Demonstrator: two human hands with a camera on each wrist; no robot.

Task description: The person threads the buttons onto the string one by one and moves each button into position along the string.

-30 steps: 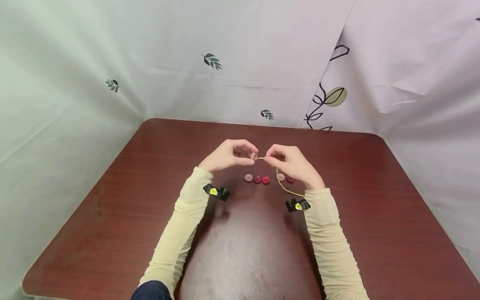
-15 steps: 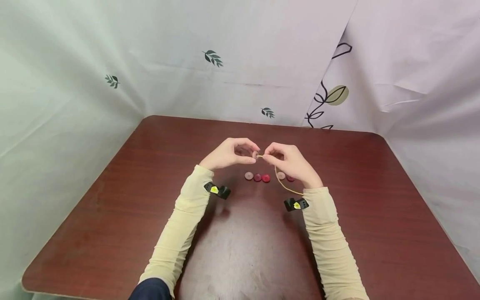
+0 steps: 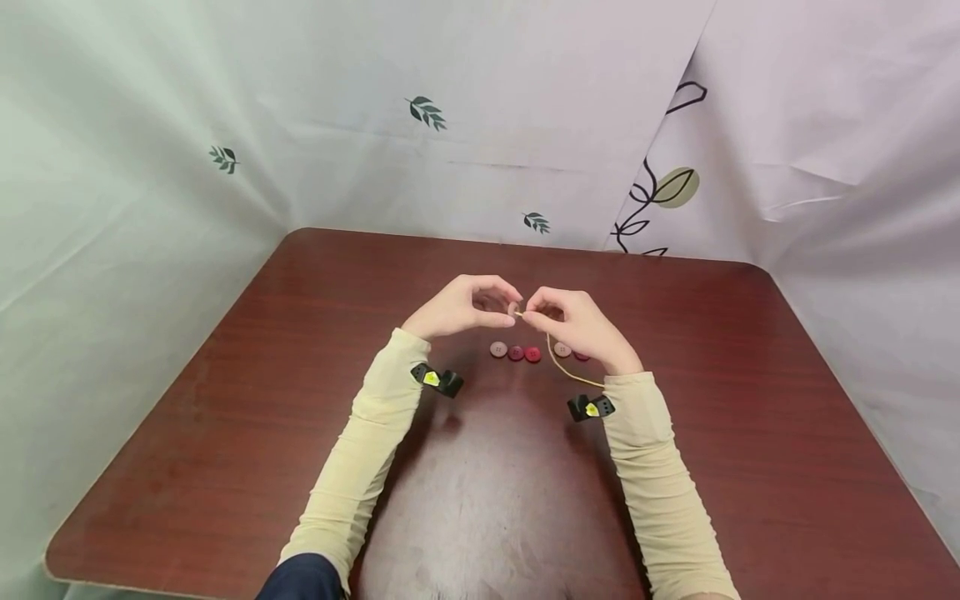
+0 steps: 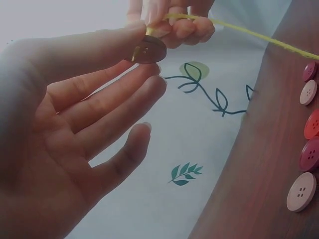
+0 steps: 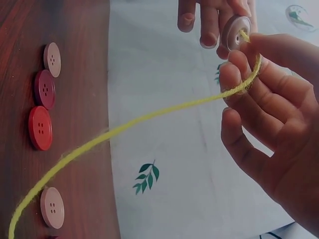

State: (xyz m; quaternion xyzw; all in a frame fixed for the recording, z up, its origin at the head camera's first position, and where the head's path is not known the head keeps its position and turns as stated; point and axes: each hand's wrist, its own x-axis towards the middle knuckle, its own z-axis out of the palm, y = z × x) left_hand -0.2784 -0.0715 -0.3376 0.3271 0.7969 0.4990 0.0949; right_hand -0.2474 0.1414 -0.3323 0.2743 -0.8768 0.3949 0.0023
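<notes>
My left hand [image 3: 456, 307] pinches a brownish-pink button [image 5: 232, 36] on edge between thumb and fingers. Close beside it, my right hand [image 3: 583, 327] pinches a yellow yarn [image 5: 164, 110] near its end, between thumb and index finger. In the right wrist view the yarn's end sits at one of the button's holes. A bit of yellow also shows on the button's other face in the left wrist view. From the right fingers the yarn's long part hangs in a curve toward the right sleeve. Both hands are raised above the table.
Below the hands, several buttons lie in a row on the brown table [image 3: 337, 417]: a pale pink button [image 3: 498, 350], a maroon button [image 3: 516, 353], a red button [image 3: 532, 354], another pale button [image 3: 562, 350] and another maroon one. Patterned white sheeting [image 3: 337, 150] surrounds the table.
The right hand has moved left with the yarn, and the left hand slightly right. The gap between the right fingers and the button has closed to almost nothing.
</notes>
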